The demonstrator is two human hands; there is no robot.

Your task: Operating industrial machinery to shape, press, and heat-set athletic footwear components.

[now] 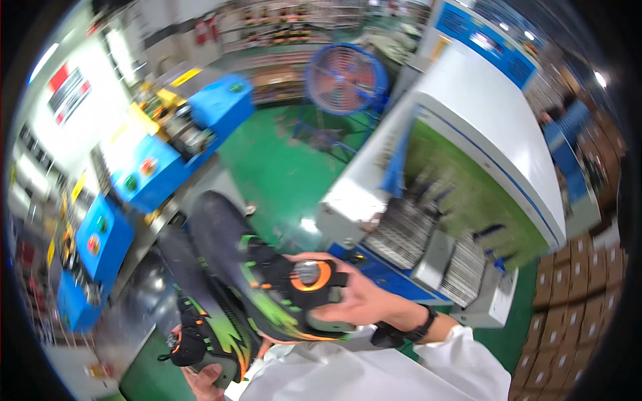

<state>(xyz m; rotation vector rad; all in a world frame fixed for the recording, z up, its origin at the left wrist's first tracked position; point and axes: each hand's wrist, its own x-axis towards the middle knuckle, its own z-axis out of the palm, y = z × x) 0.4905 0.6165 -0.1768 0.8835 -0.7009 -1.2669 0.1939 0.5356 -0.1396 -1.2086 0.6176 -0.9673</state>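
Note:
My right hand (358,294) is wrapped round the heel end of a black sports shoe (257,267) with green and orange markings and a round dial ringed in orange. Beside it, lower and to the left, a matching sports shoe (210,321) is gripped near its heel by my left hand (204,382), which shows only in part. Both shoes are held side by side, with their toes pointing up and to the left. A dark band or watch circles my right wrist.
Blue machines (154,174) with coloured buttons line the left. On the right stands a large white and blue machine (495,127) with slatted metal beds. Farther back is a blue floor fan (346,79) on the green floor. Brown cartons (568,314) are stacked at lower right.

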